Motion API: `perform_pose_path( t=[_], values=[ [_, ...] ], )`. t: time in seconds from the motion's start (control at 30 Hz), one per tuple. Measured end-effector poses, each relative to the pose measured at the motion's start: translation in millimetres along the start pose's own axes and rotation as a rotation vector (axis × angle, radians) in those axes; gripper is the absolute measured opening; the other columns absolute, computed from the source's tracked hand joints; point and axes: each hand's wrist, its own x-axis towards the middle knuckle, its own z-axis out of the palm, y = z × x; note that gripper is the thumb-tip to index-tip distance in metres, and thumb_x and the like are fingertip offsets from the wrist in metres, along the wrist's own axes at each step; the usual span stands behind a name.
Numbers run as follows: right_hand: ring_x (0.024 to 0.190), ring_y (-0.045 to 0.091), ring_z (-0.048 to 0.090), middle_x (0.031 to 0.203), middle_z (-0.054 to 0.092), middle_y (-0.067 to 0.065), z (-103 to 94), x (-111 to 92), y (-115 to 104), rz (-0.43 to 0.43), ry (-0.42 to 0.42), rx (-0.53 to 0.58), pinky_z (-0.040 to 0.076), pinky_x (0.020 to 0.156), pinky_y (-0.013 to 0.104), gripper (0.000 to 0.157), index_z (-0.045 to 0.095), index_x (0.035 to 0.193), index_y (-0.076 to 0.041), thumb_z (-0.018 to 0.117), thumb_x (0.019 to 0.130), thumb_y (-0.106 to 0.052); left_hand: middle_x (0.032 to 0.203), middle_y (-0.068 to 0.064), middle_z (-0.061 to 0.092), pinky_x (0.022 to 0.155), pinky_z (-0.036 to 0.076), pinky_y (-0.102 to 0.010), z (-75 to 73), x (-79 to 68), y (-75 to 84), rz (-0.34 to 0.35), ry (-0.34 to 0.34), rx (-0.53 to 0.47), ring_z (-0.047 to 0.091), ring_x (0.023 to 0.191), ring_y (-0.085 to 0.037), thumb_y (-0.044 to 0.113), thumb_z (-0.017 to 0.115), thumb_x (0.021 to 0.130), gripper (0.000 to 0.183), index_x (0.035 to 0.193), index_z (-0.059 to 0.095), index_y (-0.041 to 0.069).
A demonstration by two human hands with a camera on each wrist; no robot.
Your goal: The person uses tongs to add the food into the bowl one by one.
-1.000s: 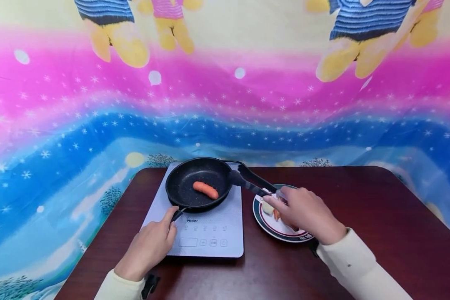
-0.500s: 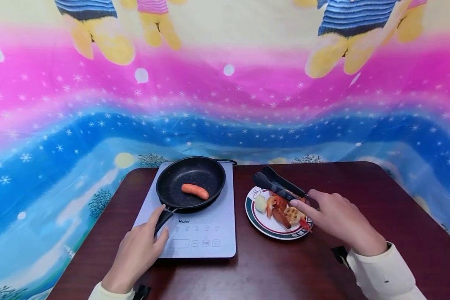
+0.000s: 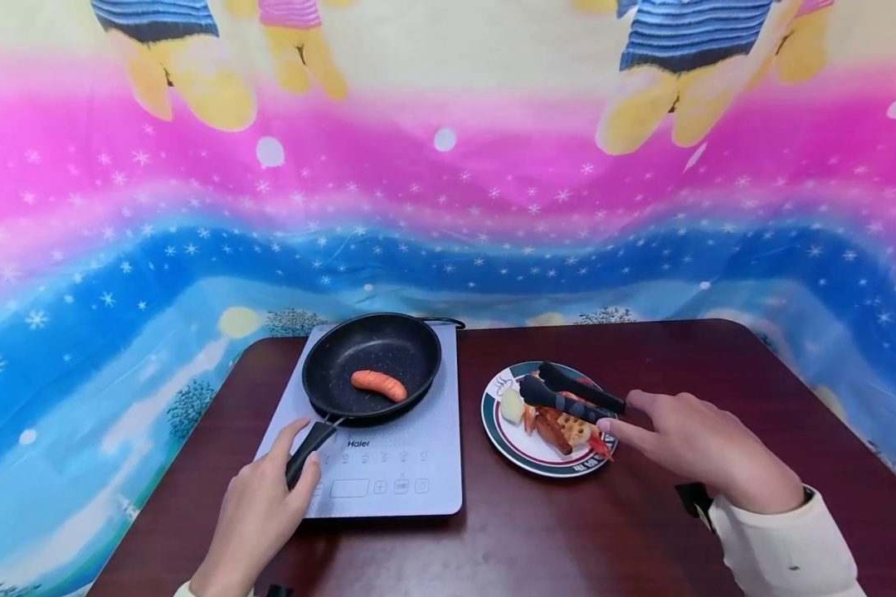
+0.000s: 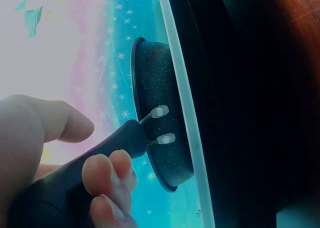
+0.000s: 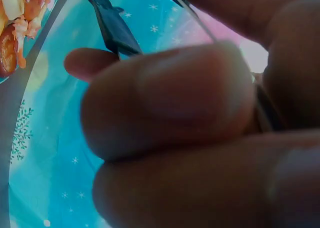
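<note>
Left hand (image 3: 254,507): my fingers curl round the handle (image 3: 314,448) of the frying pan (image 3: 366,352).
Pan: dark, speckled inside, with an orange-pink, slightly bent sausage (image 3: 379,385) lying toward my side.
Right hand (image 3: 705,445): I grip black tongs (image 3: 562,403), their arms apart, above the plate (image 3: 493,421); whether they touch the food (image 3: 552,431) I cannot tell.
Food: brown, pale and golden lattice-patterned pieces, heaped on white banded green and red.
Surface: white Haier cooktop (image 3: 440,431) under the pan, on a glossy dark-brown table (image 3: 538,531).
Room: pink, blue and cream backdrop (image 3: 448,207), with snowflakes and cartoon figures.
</note>
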Motion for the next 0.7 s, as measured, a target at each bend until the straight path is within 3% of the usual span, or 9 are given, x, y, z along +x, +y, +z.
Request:
perform_pose_path(
  t=[0.07, 0.37, 0.57, 0.7],
  values=[
    [0.074, 0.016, 0.057, 0.091, 0.065, 0.002, -0.4, 0.3, -0.1, 0.005, -0.006, -0.008, 0.044, 0.060, 0.042, 0.082, 0.060, 0.124, -0.009, 0.047, 0.082, -0.077, 0.052, 0.001, 0.041, 0.046, 0.029, -0.031, 0.4, -0.8, -0.8, -0.007, 0.009, -0.005, 0.036, 0.044, -0.016, 0.028, 0.055, 0.096, 0.045, 0.139, 0.048, 0.016],
    [0.069, 0.015, 0.052, 0.070, 0.055, -0.003, 1.8, -2.3, -0.5, -0.008, -0.032, -0.021, 0.040, 0.058, 0.038, 0.079, 0.054, 0.138, -0.017, 0.049, 0.084, -0.073, 0.052, 0.002, 0.039, 0.046, 0.029, -0.030, 1.9, -3.3, -1.1, 0.008, 0.060, -0.023, 0.035, 0.044, -0.014, 0.024, 0.057, 0.095, 0.041, 0.135, 0.052, 0.016],
    [0.081, 0.016, 0.058, 0.100, 0.068, 0.003, 3.5, -3.2, 1.0, -0.015, -0.034, -0.039, 0.045, 0.062, 0.043, 0.077, 0.057, 0.137, -0.022, 0.054, 0.080, -0.074, 0.051, 0.003, 0.039, 0.045, 0.029, -0.030, 1.2, -4.0, -2.0, 0.008, 0.065, -0.026, 0.035, 0.043, -0.014, 0.023, 0.058, 0.094, 0.041, 0.134, 0.053, 0.016],
    [0.074, 0.014, 0.053, 0.093, 0.065, -0.002, 5.0, -2.9, 2.4, 0.010, -0.068, -0.040, 0.042, 0.059, 0.040, 0.075, 0.059, 0.134, -0.021, 0.059, 0.079, -0.071, 0.052, 0.003, 0.040, 0.046, 0.029, -0.030, 0.7, -4.4, -2.2, -0.012, 0.031, -0.034, 0.035, 0.044, -0.014, 0.024, 0.058, 0.095, 0.041, 0.135, 0.052, 0.016]
  ],
)
